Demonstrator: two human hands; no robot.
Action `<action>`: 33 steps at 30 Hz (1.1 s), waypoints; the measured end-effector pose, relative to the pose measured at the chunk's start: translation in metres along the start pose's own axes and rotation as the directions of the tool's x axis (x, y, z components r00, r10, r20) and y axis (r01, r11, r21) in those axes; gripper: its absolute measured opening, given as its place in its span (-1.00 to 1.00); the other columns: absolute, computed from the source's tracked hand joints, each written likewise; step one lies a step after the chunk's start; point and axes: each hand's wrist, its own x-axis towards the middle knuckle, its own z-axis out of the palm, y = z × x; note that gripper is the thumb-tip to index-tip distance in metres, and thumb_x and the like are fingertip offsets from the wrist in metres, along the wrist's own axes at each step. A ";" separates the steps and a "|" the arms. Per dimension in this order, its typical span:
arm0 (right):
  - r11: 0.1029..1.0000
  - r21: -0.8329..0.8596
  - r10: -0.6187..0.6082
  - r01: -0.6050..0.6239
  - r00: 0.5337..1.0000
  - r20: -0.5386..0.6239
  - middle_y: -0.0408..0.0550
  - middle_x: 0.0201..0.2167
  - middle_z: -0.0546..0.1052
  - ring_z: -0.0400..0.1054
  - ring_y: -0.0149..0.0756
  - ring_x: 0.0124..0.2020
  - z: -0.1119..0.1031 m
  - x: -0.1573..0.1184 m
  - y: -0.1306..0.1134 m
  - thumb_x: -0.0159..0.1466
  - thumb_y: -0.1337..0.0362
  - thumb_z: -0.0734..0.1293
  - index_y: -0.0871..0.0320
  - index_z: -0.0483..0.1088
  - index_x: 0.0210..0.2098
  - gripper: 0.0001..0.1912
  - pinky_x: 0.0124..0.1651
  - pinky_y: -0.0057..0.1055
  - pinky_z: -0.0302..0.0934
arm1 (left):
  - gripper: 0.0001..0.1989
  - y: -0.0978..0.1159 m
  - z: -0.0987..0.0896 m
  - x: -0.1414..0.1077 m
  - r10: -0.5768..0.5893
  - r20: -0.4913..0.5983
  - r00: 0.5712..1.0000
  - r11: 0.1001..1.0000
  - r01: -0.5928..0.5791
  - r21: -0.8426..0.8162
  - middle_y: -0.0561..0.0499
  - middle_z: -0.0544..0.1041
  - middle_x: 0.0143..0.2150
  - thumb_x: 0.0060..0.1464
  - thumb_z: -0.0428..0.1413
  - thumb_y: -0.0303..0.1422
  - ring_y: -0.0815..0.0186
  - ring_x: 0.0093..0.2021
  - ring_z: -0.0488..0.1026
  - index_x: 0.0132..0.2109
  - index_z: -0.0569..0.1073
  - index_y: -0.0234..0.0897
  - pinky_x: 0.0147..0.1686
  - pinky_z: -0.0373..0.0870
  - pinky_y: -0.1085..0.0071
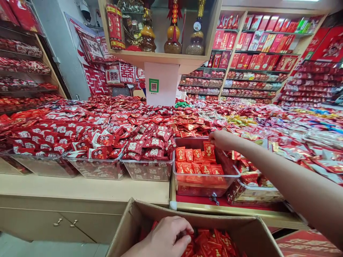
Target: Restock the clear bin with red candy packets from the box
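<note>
My right hand (220, 139) reaches to the back right of a clear plastic bin (206, 180), its fingers closed on the top of a red candy packet (209, 150) with gold lettering. That packet stands upright behind rows of similar red packets (197, 167) in the bin. Lower down, my left hand (171, 233) is over an open cardboard box (214, 217). Its fingers are curled in toward the thumb, and whatever they may hold is hidden. Loose red packets (214, 244) fill the box beneath and beside that hand.
More clear bins (147, 171) of wrapped candies line the counter (88, 187) to the left. Another bin (254, 191) stands close on the right. A small metal object (214, 198) lies before the middle bin. A display cabinet (160, 55) overhangs the candy piles.
</note>
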 end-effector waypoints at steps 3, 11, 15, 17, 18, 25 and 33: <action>0.999 0.011 0.040 -0.039 0.992 -0.117 0.10 -0.38 0.49 0.34 -0.22 -0.35 0.005 0.010 0.005 0.07 0.42 0.13 0.26 0.39 -0.35 -0.76 -0.45 -0.46 0.06 | -0.82 -0.003 0.001 0.001 0.006 0.007 1.000 1.000 -0.006 0.000 0.08 0.50 -0.35 -0.03 -0.03 -0.41 0.39 -0.38 0.39 -0.26 0.41 -0.18 -0.38 0.25 0.56; 0.949 0.306 0.169 -0.078 0.944 -0.284 0.04 -0.41 0.48 0.32 -0.27 -0.38 0.012 0.025 0.003 0.10 0.38 0.13 0.22 0.37 -0.30 -0.77 -0.40 -0.47 0.10 | -0.81 -0.008 0.003 0.000 -0.029 0.020 0.999 0.999 0.029 0.027 0.09 0.50 -0.35 -0.03 -0.04 -0.37 0.38 -0.38 0.40 -0.25 0.41 -0.15 -0.42 0.27 0.56; 0.750 0.660 0.104 0.048 0.976 -0.190 -0.15 -0.64 0.37 0.19 -0.45 -0.67 0.003 -0.017 -0.018 0.17 0.29 0.08 0.22 0.29 -0.21 -0.73 -0.57 -0.52 0.07 | -0.76 -0.010 0.002 -0.005 -0.173 0.174 0.969 0.971 0.139 0.194 0.00 0.49 -0.24 -0.07 -0.01 -0.28 0.23 -0.25 0.41 -0.21 0.42 -0.15 -0.29 0.32 0.40; 0.675 0.714 -0.108 0.184 0.983 -0.152 -0.20 -0.65 0.34 0.15 -0.49 -0.68 0.005 -0.053 -0.035 0.17 0.26 0.09 0.20 0.30 -0.27 -0.76 -0.58 -0.54 0.05 | -0.71 -0.013 0.003 -0.007 -0.272 0.302 0.914 0.935 0.177 0.307 -0.11 0.49 -0.23 -0.14 0.04 -0.27 0.10 -0.22 0.41 -0.21 0.44 -0.22 -0.27 0.33 0.28; 0.661 0.707 -0.218 0.250 0.966 -0.138 -0.20 -0.64 0.34 0.15 -0.49 -0.66 0.009 -0.071 -0.043 0.16 0.27 0.11 0.20 0.31 -0.32 -0.79 -0.57 -0.55 0.05 | -0.70 -0.015 0.004 -0.007 -0.309 0.349 0.885 0.922 0.188 0.340 -0.16 0.50 -0.25 -0.17 0.06 -0.29 0.04 -0.23 0.42 -0.23 0.46 -0.26 -0.28 0.33 0.23; 0.781 0.514 -0.389 0.354 0.920 -0.042 -0.06 -0.52 0.42 0.24 -0.39 -0.50 0.056 -0.151 -0.057 0.15 0.40 0.08 0.19 0.34 -0.46 -0.77 -0.44 -0.49 0.07 | -0.62 -0.030 0.026 -0.001 -0.398 0.470 0.788 0.896 0.225 0.382 -0.19 0.47 -0.15 -0.16 0.04 -0.29 0.01 -0.15 0.39 -0.12 0.41 -0.27 -0.22 0.31 0.19; 0.830 0.508 -0.323 0.230 0.941 0.102 -0.08 -0.54 0.45 0.28 -0.40 -0.52 0.086 -0.147 -0.036 0.14 0.37 0.10 0.18 0.35 -0.48 -0.78 -0.47 -0.53 0.05 | -0.37 -0.012 0.071 0.027 -0.319 0.501 0.805 0.929 0.160 0.334 -0.25 0.25 0.08 -0.19 0.08 -0.33 -0.01 0.03 0.23 0.10 0.17 -0.30 -0.09 0.22 0.16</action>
